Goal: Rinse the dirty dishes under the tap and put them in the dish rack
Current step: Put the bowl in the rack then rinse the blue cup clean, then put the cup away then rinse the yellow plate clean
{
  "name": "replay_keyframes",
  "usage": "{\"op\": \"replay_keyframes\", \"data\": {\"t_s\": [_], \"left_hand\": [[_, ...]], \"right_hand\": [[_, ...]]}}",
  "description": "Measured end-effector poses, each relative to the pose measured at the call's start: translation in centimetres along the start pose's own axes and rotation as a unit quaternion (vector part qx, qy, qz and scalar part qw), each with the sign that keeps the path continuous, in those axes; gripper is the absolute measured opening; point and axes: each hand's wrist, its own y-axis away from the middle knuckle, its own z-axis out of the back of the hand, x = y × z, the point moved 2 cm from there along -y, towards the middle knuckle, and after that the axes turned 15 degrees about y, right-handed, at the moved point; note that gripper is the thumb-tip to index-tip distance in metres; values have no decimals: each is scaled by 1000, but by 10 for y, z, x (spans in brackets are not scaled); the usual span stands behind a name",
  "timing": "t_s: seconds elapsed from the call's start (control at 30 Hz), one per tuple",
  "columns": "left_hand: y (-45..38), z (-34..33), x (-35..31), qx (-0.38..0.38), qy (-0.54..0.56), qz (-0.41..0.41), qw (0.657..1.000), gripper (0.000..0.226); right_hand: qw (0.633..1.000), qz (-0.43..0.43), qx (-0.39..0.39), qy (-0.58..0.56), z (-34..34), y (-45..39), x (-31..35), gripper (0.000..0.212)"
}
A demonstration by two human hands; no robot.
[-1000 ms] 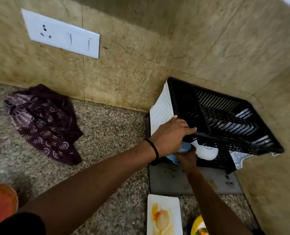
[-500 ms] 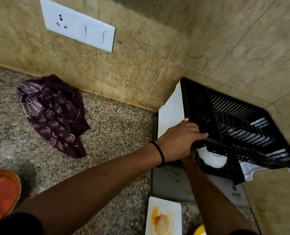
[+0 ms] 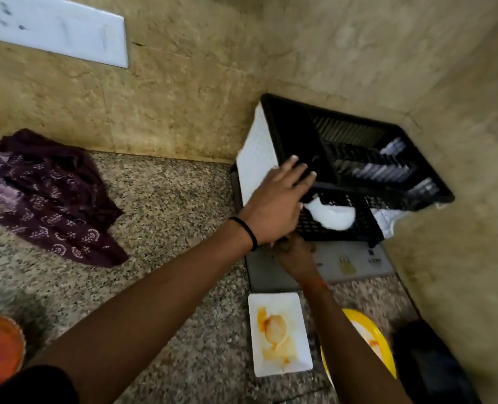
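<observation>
Granite counter (image 3: 166, 217), tan tile corner — L hand (image 3: 274, 208) flat on rack (image 3: 358, 170), R grip (image 3: 293, 253) unclear.

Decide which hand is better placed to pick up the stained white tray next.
The right hand: its forearm runs just beside the white tray. The left hand lies on the dish rack, farther away.

— Where's the dish rack (image 3: 355, 158)?
— Far right corner of the worktop (image 3: 166, 217), on a mat (image 3: 355, 263).
— And the dirty plates?
— Nearer, in front of it: rectangular plate (image 3: 280, 333) left, round plate (image 3: 370, 339) right. A cloth (image 3: 46, 199) lies far left.
</observation>
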Motion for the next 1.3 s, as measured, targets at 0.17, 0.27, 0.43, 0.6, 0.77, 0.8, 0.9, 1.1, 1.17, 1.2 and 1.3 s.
{"op": "replay_keyframes", "data": {"t_s": [0.17,0.27,0.43,0.6,0.77,0.8,0.9,1.1,1.17,1.2,1.3], "left_hand": [[42,-23,-26,-27,-98,22,995,74],[75,-63,-46,32,-6,-11,999,57],[118,-127,-74,359,151,6,921,23],[122,-170,-76,341,183,79,919,28],[111,-202,-83,275,204,164,925,49],[109,-207,-82,263,208,178,925,57],[103,-236,-63,227,214,244,918,73],[97,-249,-53,251,287,331,864,5],[99,-239,-61,268,301,332,853,5],[100,-235,-65,274,308,328,850,5],[104,-226,-79,272,336,317,844,22]], "right_hand": [[994,-82,-76,-13,7,93,-46,25],[974,-170,-136,-64,8,157,-75,18],[901,-319,-260,-136,-9,263,-109,29],[755,-464,-338,-318,-33,310,-123,38],[654,-497,-260,-508,-43,316,-114,7],[647,-492,-260,-521,-42,317,-114,8],[638,-476,-273,-541,-39,320,-111,8],[637,-485,-298,-520,-42,313,-110,11],[641,-485,-298,-515,-44,312,-112,14],[638,-486,-300,-516,-44,313,-113,15],[634,-489,-308,-513,-46,314,-114,15]]}}
